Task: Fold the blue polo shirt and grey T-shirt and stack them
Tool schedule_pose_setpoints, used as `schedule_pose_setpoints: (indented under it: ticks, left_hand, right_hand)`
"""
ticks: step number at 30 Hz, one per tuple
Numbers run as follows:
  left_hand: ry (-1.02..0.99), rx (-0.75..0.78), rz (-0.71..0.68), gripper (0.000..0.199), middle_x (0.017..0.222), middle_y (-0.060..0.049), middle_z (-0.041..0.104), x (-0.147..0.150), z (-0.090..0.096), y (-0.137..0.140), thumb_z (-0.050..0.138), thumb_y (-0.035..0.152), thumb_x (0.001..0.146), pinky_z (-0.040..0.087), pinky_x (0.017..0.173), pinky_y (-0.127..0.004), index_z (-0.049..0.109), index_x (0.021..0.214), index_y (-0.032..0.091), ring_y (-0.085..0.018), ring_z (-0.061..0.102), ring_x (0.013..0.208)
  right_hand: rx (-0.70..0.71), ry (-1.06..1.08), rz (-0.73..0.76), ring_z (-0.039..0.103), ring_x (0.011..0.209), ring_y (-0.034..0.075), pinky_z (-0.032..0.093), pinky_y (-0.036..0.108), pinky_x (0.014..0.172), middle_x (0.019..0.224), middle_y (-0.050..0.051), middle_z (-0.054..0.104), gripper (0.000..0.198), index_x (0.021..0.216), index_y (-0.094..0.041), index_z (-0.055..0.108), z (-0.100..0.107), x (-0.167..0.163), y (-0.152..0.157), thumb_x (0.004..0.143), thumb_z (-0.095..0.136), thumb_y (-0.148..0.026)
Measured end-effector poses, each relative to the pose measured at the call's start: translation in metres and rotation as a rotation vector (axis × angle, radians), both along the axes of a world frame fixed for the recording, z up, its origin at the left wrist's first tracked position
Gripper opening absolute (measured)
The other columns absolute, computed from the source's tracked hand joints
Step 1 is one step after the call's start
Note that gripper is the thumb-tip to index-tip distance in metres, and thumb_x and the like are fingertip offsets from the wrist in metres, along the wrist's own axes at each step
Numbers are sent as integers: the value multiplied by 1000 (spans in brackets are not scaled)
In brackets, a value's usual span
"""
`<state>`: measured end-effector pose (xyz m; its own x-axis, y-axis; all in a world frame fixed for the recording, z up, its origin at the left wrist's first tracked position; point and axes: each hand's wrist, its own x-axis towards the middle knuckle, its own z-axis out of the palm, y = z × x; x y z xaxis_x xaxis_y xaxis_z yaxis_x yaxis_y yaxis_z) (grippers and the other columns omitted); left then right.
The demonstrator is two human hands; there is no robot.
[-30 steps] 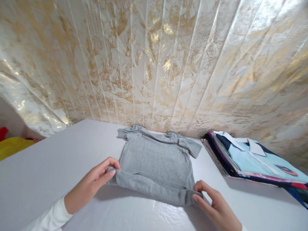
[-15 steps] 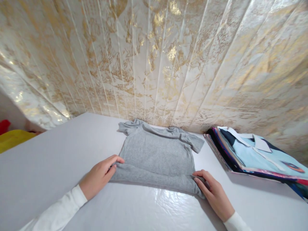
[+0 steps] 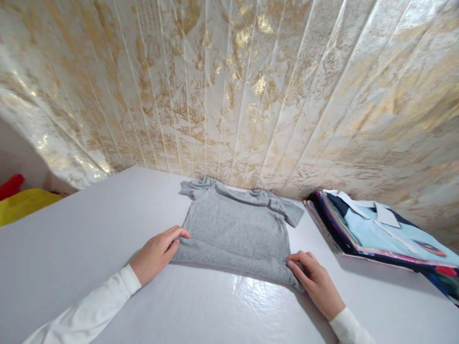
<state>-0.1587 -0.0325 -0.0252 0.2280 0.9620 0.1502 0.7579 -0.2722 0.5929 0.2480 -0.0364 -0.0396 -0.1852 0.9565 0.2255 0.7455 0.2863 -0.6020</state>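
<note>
A grey short-sleeved T-shirt [image 3: 236, 224] lies on the white table [image 3: 89, 239], its neck and sleeves toward the wall and its lower part folded up in a band along the near edge. My left hand [image 3: 158, 253] pinches the left end of that folded band between thumb and fingers. At the right end of the band, my right hand [image 3: 315, 282] grips the fabric in the same way, thumb below and fingers on top. The sleeves are rumpled, the right one stretching out toward the pile of clothes.
A stack of folded clothes [image 3: 380, 229], with a light blue collared shirt on top, stands at the right. Yellow cloth [image 3: 28, 205] and a red item [image 3: 11, 186] show beyond the table's left edge. A gold-patterned wall covering [image 3: 229, 95] rises behind the table.
The view has shifted slightly. Both hands keep their hold on the folded band, which lies much as before, with its near edge a touch farther away.
</note>
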Motion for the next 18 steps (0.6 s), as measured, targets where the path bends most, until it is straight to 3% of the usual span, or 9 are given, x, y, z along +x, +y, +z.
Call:
schedule_pose_setpoints:
  ticks: [6, 18]
  left_hand:
    - [-24, 26, -43, 29, 98, -1, 61, -1, -1, 1, 31, 20, 87, 41, 80, -26, 58, 100, 21, -18, 59, 89]
    - [-39, 68, -111, 33, 97, 1, 60, -4, -7, 5, 31, 19, 89, 41, 80, -22, 63, 99, 24, -15, 59, 89]
  right_hand:
    - [-5, -10, -2, 56, 80, 21, 45, 34, 74, 81, 5, 60, 30, 89, -22, 65, -1, 1, 1, 89, 48, -47]
    - [-35, -12, 2, 56, 82, 21, 45, 34, 75, 83, 4, 60, 28, 90, -24, 64, -1, 1, 1, 88, 48, -46]
